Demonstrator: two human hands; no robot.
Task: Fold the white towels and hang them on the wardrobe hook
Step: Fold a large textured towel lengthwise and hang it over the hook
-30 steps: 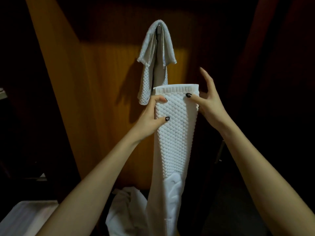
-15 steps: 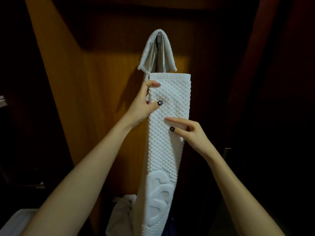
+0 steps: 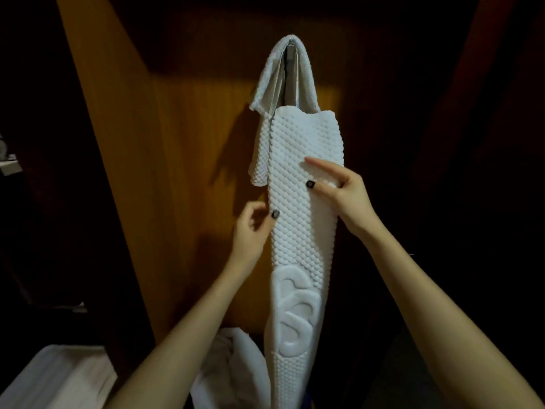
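Fingers of our right hand (image 3: 343, 194) rest on the front of the long white towel (image 3: 300, 219), forefinger stretched across its bubbled weave, thumb tucked against the cloth below it; whether that grip pinches the right edge or only presses on it, we cannot tell. Our left hand (image 3: 250, 228) sits at the towel's left edge, lower down, thumb on the fabric and the other fingers curled behind, a loose pinch on the edge.

Half a second ago the left hand held the top hem while the right touched the middle; now the left hand is lower than the right, and the towel's top edge stands higher, overlapping the foot of the hung towel (image 3: 290, 72).

That hung towel is draped over the wardrobe hook (image 3: 290, 48) on the wooden back panel (image 3: 188, 149). The long towel hangs straight down in front of it. A raised curling emblem (image 3: 295, 314) shows low on the towel; we read no lettering in it. More white cloth (image 3: 230, 367) lies heaped below.
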